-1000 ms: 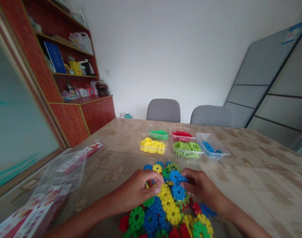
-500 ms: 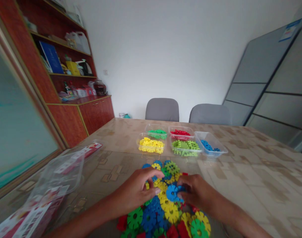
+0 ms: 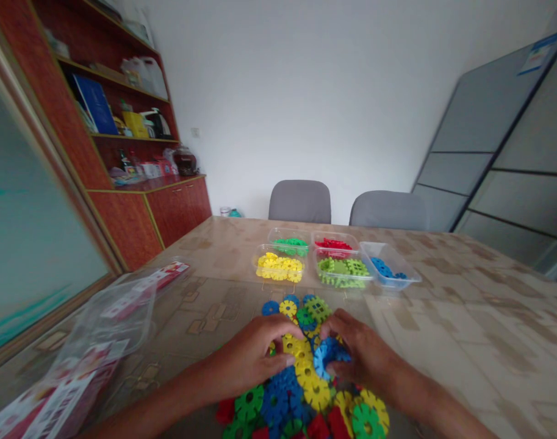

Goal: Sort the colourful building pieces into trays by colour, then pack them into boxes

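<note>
A mixed pile of plastic snowflake discs [image 3: 317, 390] in yellow, blue, green and red lies on the table in front of me. My right hand [image 3: 365, 350] is closed around several blue snowflake discs [image 3: 326, 356], held over the right side of the pile. To its left, my left hand [image 3: 262, 350] hovers at the pile, thumb and forefinger apart, with yellow discs showing just beyond its fingertips. Its other fingers are partly hidden. At the pile's far end sits a light green square lattice piece [image 3: 318, 309].
Beyond the pile stand clear tubs of sorted pieces: yellow [image 3: 279, 267], green [image 3: 291, 245], red [image 3: 333, 245], light green [image 3: 343, 271] and blue [image 3: 388, 268]. A clear plastic lid [image 3: 113, 323] and printed packaging [image 3: 72, 384] lie at left. Two grey chairs [image 3: 300, 202] are behind the table.
The blue discs in my right hand have tilted and gathered closer to the palm, and its fingers have lifted slightly. My left hand has barely shifted.
</note>
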Demonstrator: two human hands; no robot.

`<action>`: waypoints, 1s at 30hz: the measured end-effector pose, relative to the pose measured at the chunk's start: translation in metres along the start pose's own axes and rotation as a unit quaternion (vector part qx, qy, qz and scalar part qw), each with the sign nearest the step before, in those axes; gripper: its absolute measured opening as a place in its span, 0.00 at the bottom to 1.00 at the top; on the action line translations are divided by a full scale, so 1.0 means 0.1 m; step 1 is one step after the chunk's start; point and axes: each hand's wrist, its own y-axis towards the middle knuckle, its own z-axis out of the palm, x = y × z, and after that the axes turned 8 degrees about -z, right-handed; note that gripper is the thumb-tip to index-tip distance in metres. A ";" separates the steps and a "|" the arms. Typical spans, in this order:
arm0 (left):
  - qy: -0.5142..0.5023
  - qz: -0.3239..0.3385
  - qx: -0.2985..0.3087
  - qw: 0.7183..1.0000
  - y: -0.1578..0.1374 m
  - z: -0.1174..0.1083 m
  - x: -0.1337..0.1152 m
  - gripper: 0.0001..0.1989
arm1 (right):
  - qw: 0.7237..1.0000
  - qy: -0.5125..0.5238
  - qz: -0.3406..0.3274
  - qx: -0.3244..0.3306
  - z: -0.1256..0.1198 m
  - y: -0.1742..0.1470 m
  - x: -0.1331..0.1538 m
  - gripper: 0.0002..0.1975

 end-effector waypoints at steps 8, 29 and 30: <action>0.017 0.027 0.014 0.999 0.00 0.02 0.07 0.15 | 1.000 -0.026 0.006 0.004 -0.07 0.02 0.03 0.15; 0.117 0.039 -0.053 0.991 0.36 0.29 0.04 0.06 | 0.997 0.061 -0.033 0.032 -0.20 0.04 0.00 0.17; 0.110 0.035 -0.055 0.992 0.39 0.32 0.05 0.05 | 0.997 0.067 -0.030 0.030 -0.20 0.04 -0.01 0.17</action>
